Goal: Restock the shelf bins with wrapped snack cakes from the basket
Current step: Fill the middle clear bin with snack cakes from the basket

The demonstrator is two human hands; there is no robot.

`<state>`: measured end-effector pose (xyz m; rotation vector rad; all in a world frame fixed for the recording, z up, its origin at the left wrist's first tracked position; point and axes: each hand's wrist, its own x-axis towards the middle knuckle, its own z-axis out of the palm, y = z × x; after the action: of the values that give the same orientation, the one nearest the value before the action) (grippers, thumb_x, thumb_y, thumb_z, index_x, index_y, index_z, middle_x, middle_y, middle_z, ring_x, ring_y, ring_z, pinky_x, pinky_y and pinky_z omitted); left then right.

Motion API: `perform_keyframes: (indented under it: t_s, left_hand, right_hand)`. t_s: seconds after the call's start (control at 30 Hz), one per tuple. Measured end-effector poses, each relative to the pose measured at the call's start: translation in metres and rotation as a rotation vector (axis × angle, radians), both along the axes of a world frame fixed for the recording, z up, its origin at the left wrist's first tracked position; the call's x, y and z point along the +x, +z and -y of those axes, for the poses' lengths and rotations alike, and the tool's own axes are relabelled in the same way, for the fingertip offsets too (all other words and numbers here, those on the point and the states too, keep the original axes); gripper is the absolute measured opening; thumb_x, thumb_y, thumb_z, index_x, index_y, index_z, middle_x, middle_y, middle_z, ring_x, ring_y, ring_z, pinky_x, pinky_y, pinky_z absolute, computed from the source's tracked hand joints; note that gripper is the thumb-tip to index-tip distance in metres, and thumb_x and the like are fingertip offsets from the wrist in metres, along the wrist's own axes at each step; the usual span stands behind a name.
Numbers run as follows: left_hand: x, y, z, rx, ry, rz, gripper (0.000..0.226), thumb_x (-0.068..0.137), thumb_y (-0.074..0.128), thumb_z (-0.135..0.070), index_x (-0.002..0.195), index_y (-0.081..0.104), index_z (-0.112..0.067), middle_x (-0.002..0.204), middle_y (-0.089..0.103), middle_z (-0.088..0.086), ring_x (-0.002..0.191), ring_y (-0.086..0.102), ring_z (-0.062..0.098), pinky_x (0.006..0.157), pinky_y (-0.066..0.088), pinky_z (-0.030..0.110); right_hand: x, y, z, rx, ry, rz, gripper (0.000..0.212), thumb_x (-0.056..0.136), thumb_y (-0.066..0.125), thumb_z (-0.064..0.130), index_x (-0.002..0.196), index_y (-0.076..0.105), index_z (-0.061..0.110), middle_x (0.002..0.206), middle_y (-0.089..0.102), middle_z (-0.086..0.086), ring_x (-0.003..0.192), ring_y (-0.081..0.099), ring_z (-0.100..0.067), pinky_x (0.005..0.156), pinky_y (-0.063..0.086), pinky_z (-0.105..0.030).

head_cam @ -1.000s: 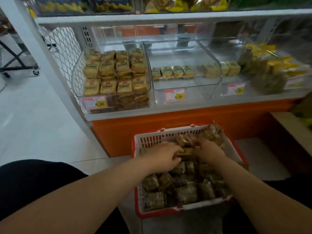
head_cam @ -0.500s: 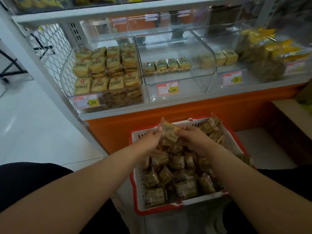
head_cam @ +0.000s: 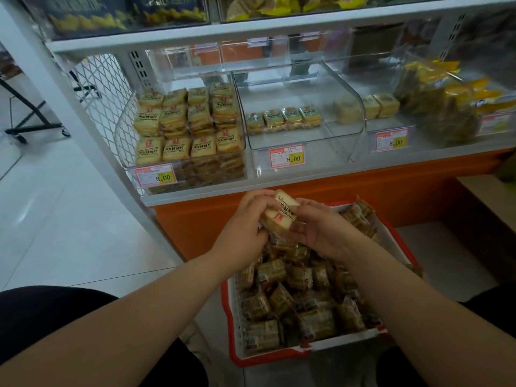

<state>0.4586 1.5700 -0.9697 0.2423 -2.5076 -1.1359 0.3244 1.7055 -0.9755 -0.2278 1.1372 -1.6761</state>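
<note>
Both hands up over the basket's far end, holding a small stack of wrapped snack cakes (head_cam: 280, 216) between them. My left hand (head_cam: 245, 222) grips the stack's left side, fingers curled round it; my right hand (head_cam: 318, 230) grips the right side, thumb on top. Looks like two packs at least, count unclear.

How I'd do this step well: square the stack before moving it, labels up and all one way, to match the rows already on the shelf. Keep pressure on the sides, not the tops. These are soft cakes in thin film and will probably dent or slip. Lift clear of the basket rim, go toward 12 o'clock.

Target, my guess: the middle bin (head_cam: 304, 113) at 12 o'clock from my hands. It holds one short row of four packs near its back, so plenty of room. The left bin (head_cam: 184, 129) at 11 o'clock is stacked nearly full. The bin at 1 o'clock has a few pale packs; can't tell if they're the same product.

The cakes: square pale-yellow slices, clear wrapper, dark print, small red mark at one corner.

Basket (head_cam: 279, 356) at 6 o'clock from my hands: white mesh, red rim, on the floor, still heaped with packs. Task is far from done.
</note>
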Motion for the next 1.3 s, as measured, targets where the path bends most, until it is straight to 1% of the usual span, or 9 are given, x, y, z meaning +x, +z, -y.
perform_keyframes:
  t_s: [0.2, 0.4, 0.53, 0.73, 0.87, 0.97, 1.07, 1.2, 1.3]
  left_hand:
    - [0.007, 0.029, 0.015, 0.144, -0.108, 0.293, 0.11, 0.079, 0.082, -0.028, 0.151, 0.002, -0.052, 0.15, 0.01, -0.024, 0.131, 0.034, 0.007, 0.093, 0.041, 0.012]
    - [0.001, 0.055, 0.027, 0.248, 0.268, 0.205, 0.097, 0.076, 0.079, -0.048, 0.152, 0.023, -0.026, 0.151, 0.028, -0.005, 0.127, 0.038, 0.01, 0.096, 0.034, 0.024]
    - [-0.005, 0.058, 0.026, 0.533, 0.282, 0.093, 0.079, 0.076, 0.084, -0.028, 0.142, 0.04, -0.022, 0.137, 0.052, -0.002, 0.114, 0.056, 0.011, 0.085, 0.049, 0.021]
    - [-0.011, 0.071, 0.025, 0.134, 0.325, 0.008, 0.116, 0.07, 0.088, -0.035, 0.156, 0.011, -0.028, 0.14, 0.016, -0.014, 0.125, 0.032, 0.009, 0.099, 0.03, 0.011]
    - [-0.023, 0.092, 0.052, -0.123, 0.273, 0.13, 0.119, 0.071, 0.085, -0.043, 0.157, 0.005, -0.025, 0.142, 0.007, -0.018, 0.126, 0.03, 0.014, 0.099, 0.026, 0.024]
    - [-0.036, 0.107, 0.089, -0.022, 0.264, 0.275, 0.113, 0.067, 0.087, -0.042, 0.155, 0.021, -0.019, 0.148, 0.032, 0.009, 0.129, 0.045, 0.024, 0.112, 0.036, 0.038]
    - [-0.041, 0.114, 0.118, -0.004, 0.348, 0.3, 0.105, 0.068, 0.087, -0.039, 0.152, 0.028, -0.023, 0.149, 0.041, 0.006, 0.133, 0.044, 0.028, 0.112, 0.037, 0.051]
    - [-0.06, 0.116, 0.136, -0.004, 0.358, 0.298, 0.093, 0.071, 0.086, -0.033, 0.148, 0.034, -0.024, 0.149, 0.04, 0.005, 0.134, 0.041, 0.028, 0.114, 0.033, 0.046]
    - [-0.077, 0.111, 0.136, -0.074, 0.324, 0.333, 0.083, 0.076, 0.083, -0.028, 0.146, 0.038, -0.027, 0.153, 0.031, 0.007, 0.139, 0.035, 0.029, 0.117, 0.029, 0.041]
  right_hand:
    - [-0.002, 0.018, 0.007, 0.02, -0.013, -0.116, 0.04, 0.075, 0.071, 0.012, 0.11, 0.051, 0.008, 0.104, 0.071, -0.018, 0.091, 0.072, -0.03, 0.062, 0.058, -0.03]
    - [0.006, 0.035, 0.026, -0.16, -0.154, 0.038, 0.054, 0.088, 0.053, -0.012, 0.128, 0.049, 0.024, 0.121, 0.061, -0.023, 0.103, 0.068, -0.036, 0.08, 0.06, -0.044]
    - [0.019, 0.05, 0.045, -0.172, -0.145, -0.046, 0.02, 0.094, 0.051, -0.001, 0.108, 0.047, 0.013, 0.109, 0.066, -0.022, 0.097, 0.07, -0.033, 0.082, 0.059, -0.044]
    - [0.014, 0.077, 0.069, -0.012, -0.139, -0.213, 0.015, 0.093, 0.062, 0.014, 0.102, 0.054, 0.006, 0.091, 0.072, -0.012, 0.079, 0.071, -0.02, 0.056, 0.055, -0.029]
    - [0.006, 0.091, 0.082, 0.085, -0.053, -0.456, 0.016, 0.091, 0.066, 0.024, 0.094, 0.057, 0.011, 0.102, 0.069, -0.011, 0.095, 0.068, -0.023, 0.078, 0.058, -0.036]
    - [-0.005, 0.102, 0.083, 0.205, 0.044, -0.809, 0.022, 0.09, 0.066, 0.038, 0.095, 0.057, 0.019, 0.101, 0.068, -0.003, 0.097, 0.066, -0.018, 0.082, 0.056, -0.033]
    - [-0.029, 0.109, 0.075, 0.309, 0.093, -1.085, 0.024, 0.089, 0.064, 0.048, 0.101, 0.057, 0.029, 0.102, 0.063, 0.003, 0.094, 0.062, -0.011, 0.077, 0.05, -0.028]
    - [-0.064, 0.101, 0.052, 0.359, 0.001, -1.228, 0.028, 0.088, 0.065, 0.047, 0.108, 0.051, 0.033, 0.1, 0.061, 0.014, 0.093, 0.06, -0.003, 0.074, 0.048, -0.024]
    - [-0.081, 0.081, 0.037, 0.49, 0.031, -1.597, 0.036, 0.09, 0.063, 0.047, 0.119, 0.05, 0.031, 0.104, 0.055, 0.019, 0.099, 0.056, -0.003, 0.08, 0.043, -0.023]
